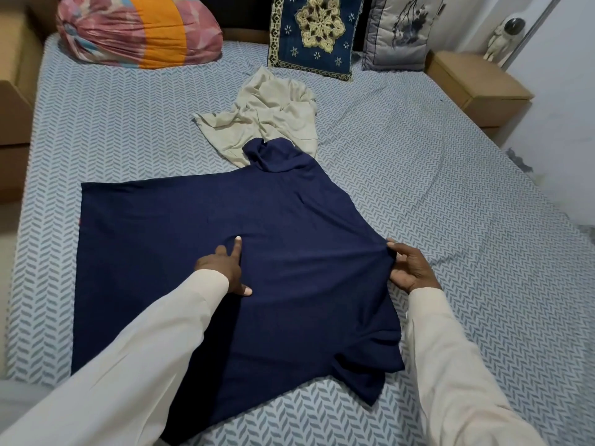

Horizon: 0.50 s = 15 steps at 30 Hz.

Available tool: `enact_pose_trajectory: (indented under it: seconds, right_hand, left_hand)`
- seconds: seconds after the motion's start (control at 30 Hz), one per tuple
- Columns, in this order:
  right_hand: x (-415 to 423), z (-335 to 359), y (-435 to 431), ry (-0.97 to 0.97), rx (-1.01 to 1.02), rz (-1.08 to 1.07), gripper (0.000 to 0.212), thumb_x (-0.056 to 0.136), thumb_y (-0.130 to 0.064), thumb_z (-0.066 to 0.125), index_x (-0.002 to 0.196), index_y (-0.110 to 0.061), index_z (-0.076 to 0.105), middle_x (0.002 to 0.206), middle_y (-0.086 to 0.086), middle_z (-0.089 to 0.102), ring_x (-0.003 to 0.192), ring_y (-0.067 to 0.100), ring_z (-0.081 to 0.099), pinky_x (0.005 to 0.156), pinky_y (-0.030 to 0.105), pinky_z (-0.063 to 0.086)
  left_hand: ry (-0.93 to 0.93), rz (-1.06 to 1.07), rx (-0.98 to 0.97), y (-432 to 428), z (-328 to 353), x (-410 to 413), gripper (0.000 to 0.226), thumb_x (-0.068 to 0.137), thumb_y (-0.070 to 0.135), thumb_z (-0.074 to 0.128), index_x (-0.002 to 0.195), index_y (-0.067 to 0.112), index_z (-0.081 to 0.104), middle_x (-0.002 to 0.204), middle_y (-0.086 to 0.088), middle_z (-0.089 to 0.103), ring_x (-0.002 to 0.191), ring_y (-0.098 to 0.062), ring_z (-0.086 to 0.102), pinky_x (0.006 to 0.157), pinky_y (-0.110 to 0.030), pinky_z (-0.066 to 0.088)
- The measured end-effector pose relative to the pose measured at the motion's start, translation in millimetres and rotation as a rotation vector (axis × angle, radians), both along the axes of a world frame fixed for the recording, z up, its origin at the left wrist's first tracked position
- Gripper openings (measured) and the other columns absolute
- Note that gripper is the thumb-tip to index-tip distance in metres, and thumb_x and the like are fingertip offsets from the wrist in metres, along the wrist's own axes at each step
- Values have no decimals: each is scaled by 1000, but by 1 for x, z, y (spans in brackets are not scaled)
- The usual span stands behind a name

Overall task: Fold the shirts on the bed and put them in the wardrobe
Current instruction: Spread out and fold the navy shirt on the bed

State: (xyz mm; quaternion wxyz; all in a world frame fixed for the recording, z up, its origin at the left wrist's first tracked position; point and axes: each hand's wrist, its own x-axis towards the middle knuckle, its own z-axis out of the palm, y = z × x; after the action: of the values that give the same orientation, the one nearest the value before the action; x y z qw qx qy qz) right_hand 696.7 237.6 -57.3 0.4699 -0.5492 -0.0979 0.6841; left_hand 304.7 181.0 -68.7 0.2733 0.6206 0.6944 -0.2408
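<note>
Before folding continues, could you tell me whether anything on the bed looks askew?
The beige shirt lies crumpled behind the navy shirt, whose far sleeve is bunched up over its edge.

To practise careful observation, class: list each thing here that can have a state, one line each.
navy shirt: spread on the bed, unfolded, far sleeve bunched.
beige shirt: crumpled, unfolded, partly under the navy sleeve.
left hand: presses on the navy shirt, index finger straight.
right hand: pinches the navy shirt's edge.
blue pillow: propped upright.
</note>
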Motion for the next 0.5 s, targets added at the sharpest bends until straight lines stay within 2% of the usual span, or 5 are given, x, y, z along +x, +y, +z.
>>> enact_pose_trajectory:
  seconds: [0.13,0.23,0.33,0.4,0.5]
  right_hand:
    - [19,5,14,-272,-18,58,45,88,7,53,126,-18,54,97,8,59,81,19,55,75,37,53]
    - [21,15,17,-389,-23,218,44,91,12,52,127,-14,52,91,9,61,75,17,57,51,25,52]
    - [26,15,23,-536,-23,266,42,89,17,50,122,-9,55,89,15,63,65,21,58,43,24,46]
    - [31,8,29,-805,-11,252,38,84,12,54,117,-7,62,87,15,66,66,23,57,51,28,49]
    - [32,-6,36,-1281,-71,162,33,70,-5,59,98,-20,69,97,10,73,81,27,66,80,39,58]
  left_hand:
    - [-8,9,3,0,-1,-1,129,75,72,66,152,27,-26,158,-9,15,134,-34,44,99,-47,45]
    - [-6,10,4,1,-1,-1,130,74,72,67,152,27,-27,158,-9,15,134,-34,44,100,-47,45]
    - [-12,14,-5,3,0,0,131,74,71,68,152,27,-27,159,-9,15,135,-34,44,102,-47,45]
    - [-18,11,0,3,-1,-1,132,73,72,68,152,27,-27,158,-9,17,135,-34,44,102,-47,45]
    - [-29,-20,5,8,2,-5,134,68,73,71,155,25,-19,155,-8,29,134,-33,45,103,-45,43]
